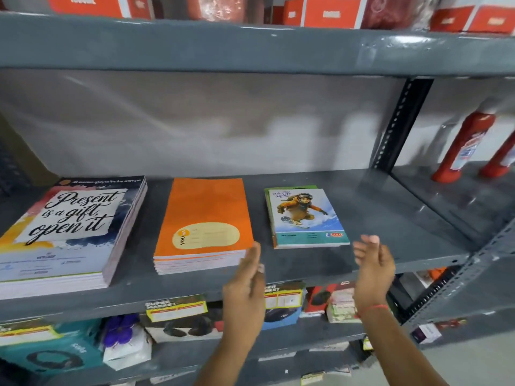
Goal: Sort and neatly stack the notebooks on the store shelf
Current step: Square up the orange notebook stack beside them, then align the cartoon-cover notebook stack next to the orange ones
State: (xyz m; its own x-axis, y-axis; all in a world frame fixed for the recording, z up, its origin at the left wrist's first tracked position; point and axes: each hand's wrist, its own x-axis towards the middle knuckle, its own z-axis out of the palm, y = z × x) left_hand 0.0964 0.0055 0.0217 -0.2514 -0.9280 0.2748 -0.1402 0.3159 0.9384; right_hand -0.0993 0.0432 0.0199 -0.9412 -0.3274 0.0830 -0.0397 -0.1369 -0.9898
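Three notebook stacks sit on the grey shelf (390, 218): quote-cover stack (69, 232), orange stack (203, 218), snowboarder stack (305, 218). Left hand (245, 285) and right hand (373, 271) hover before it, each grip released, grasping nothing.

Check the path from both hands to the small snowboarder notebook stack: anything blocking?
Nothing visible. The left hand and right hand hover open at the shelf front edge, just in front of the snowboarder notebook stack. Only bare shelf lies between. The orange stack sits left, apart.
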